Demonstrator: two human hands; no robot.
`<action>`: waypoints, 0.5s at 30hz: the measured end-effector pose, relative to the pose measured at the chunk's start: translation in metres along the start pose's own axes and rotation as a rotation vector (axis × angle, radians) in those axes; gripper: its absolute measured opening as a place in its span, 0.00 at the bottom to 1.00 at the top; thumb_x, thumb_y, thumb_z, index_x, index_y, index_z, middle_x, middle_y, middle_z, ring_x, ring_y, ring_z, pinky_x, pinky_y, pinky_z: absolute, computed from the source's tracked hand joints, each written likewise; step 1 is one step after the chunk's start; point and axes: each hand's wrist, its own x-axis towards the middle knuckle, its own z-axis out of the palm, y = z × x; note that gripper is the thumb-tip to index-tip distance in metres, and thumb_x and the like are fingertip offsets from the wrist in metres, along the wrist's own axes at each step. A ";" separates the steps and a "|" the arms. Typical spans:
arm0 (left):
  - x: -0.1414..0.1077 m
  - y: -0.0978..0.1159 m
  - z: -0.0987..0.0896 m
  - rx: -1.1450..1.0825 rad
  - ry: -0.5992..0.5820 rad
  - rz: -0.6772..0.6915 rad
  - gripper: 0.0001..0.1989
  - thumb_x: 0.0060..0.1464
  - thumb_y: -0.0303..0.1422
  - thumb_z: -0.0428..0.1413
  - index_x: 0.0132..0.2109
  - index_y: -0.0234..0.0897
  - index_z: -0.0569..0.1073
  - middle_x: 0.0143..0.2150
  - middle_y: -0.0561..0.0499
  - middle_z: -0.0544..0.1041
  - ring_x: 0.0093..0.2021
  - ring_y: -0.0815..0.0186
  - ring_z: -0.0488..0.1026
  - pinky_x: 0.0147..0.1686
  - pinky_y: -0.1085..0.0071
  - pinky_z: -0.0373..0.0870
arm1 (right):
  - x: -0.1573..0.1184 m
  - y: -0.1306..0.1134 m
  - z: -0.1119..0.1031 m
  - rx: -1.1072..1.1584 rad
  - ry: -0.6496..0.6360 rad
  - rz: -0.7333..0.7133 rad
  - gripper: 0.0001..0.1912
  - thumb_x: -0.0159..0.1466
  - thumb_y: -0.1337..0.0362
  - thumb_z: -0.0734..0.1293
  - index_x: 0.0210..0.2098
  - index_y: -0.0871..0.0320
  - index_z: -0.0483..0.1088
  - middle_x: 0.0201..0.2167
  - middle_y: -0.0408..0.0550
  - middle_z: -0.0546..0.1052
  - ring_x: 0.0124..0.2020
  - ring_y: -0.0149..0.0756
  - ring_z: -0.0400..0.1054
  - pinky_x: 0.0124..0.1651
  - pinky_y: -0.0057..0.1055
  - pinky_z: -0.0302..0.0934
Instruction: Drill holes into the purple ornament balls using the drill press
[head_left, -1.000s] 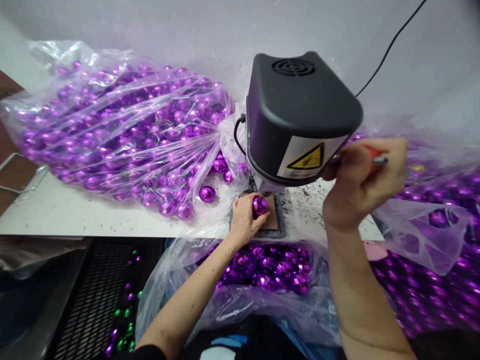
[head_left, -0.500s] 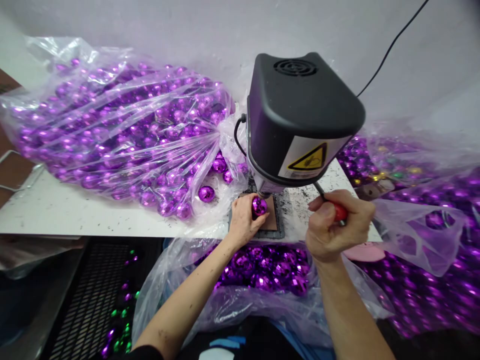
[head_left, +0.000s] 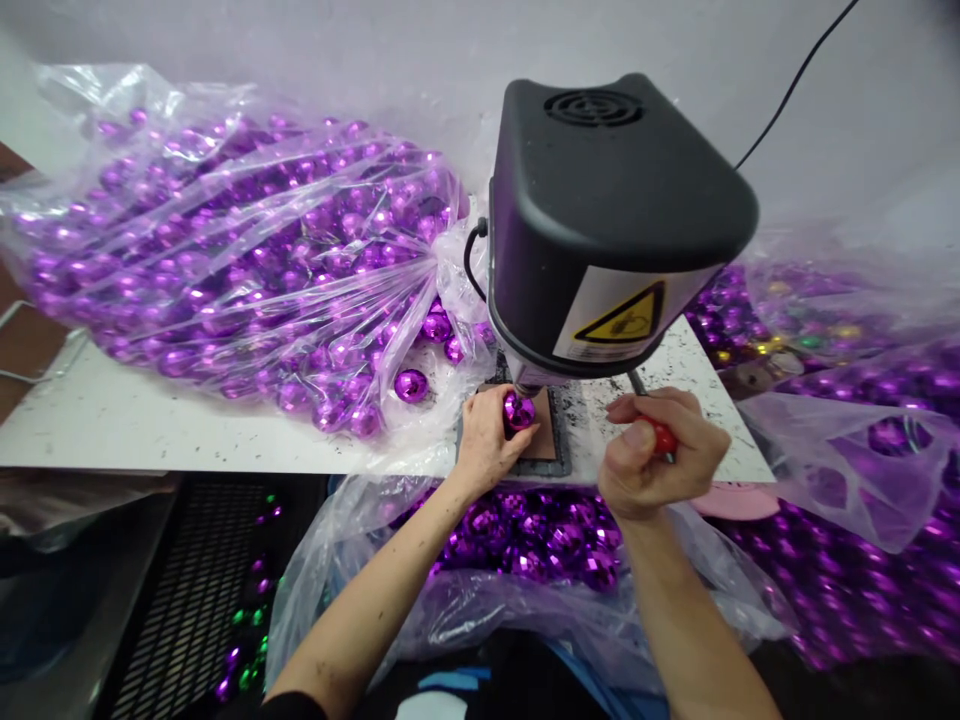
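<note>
My left hand [head_left: 489,432] is closed around a shiny purple faceted ball [head_left: 518,411], holding it over the machine's dark base [head_left: 556,440] on a brown pad [head_left: 541,432]. Directly above the ball is the lower end of a black drill press [head_left: 622,200] with a yellow warning label. Whether the tool tip touches the ball, I cannot tell. My right hand [head_left: 664,455] grips the red-knobbed lever [head_left: 660,437] on the machine's right side, fingers wrapped round the knob.
A big clear bag of purple balls [head_left: 240,270] lies on the white table [head_left: 150,430], with a loose purple ball [head_left: 410,386] beside it. An open bag [head_left: 525,540] of balls hangs below the front edge. More bagged balls [head_left: 862,590] are at right. A black crate [head_left: 180,590] stands lower left.
My right hand and the red-knobbed lever have moved slightly left and nearer. The machine's head appears larger and shifted in view. My left hand keeps the ball in the same place.
</note>
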 end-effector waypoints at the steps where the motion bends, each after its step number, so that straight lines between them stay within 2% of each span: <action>1: 0.000 0.000 0.000 0.000 0.001 0.002 0.22 0.56 0.35 0.65 0.54 0.38 0.68 0.46 0.46 0.75 0.49 0.56 0.71 0.52 0.60 0.63 | -0.002 0.002 0.002 0.019 0.038 -0.009 0.12 0.64 0.63 0.61 0.47 0.46 0.67 0.27 0.42 0.70 0.29 0.37 0.66 0.32 0.39 0.63; 3: 0.000 -0.001 0.001 0.000 0.007 0.005 0.23 0.55 0.35 0.65 0.54 0.38 0.68 0.47 0.46 0.75 0.49 0.56 0.71 0.52 0.60 0.63 | -0.007 0.007 0.007 0.045 0.149 -0.078 0.12 0.63 0.63 0.62 0.46 0.49 0.68 0.27 0.42 0.71 0.29 0.35 0.67 0.32 0.37 0.63; 6: 0.000 -0.001 0.002 0.000 0.011 -0.005 0.23 0.55 0.35 0.65 0.55 0.38 0.67 0.48 0.46 0.76 0.50 0.56 0.71 0.53 0.60 0.63 | -0.012 0.011 0.011 0.030 0.126 -0.117 0.12 0.63 0.65 0.63 0.47 0.51 0.67 0.28 0.41 0.73 0.30 0.32 0.68 0.32 0.33 0.64; 9: -0.001 -0.001 0.002 -0.009 0.003 -0.009 0.24 0.55 0.35 0.66 0.55 0.38 0.67 0.50 0.45 0.76 0.52 0.56 0.71 0.54 0.59 0.63 | -0.007 0.008 0.007 0.024 0.119 -0.126 0.10 0.63 0.64 0.63 0.45 0.51 0.68 0.26 0.40 0.72 0.27 0.31 0.67 0.30 0.31 0.62; 12: 0.000 -0.001 0.003 -0.032 0.005 -0.006 0.24 0.54 0.34 0.66 0.55 0.39 0.68 0.53 0.44 0.76 0.54 0.55 0.72 0.56 0.58 0.63 | 0.019 -0.005 -0.002 -0.018 0.163 -0.104 0.08 0.65 0.62 0.62 0.44 0.52 0.70 0.26 0.39 0.71 0.23 0.28 0.64 0.27 0.29 0.57; 15: 0.004 -0.002 0.003 -0.064 0.010 -0.019 0.25 0.52 0.33 0.67 0.55 0.39 0.68 0.53 0.44 0.76 0.54 0.55 0.72 0.56 0.57 0.64 | 0.060 -0.017 -0.005 -0.066 0.174 -0.014 0.11 0.69 0.57 0.61 0.40 0.56 0.71 0.27 0.40 0.70 0.22 0.24 0.63 0.26 0.27 0.53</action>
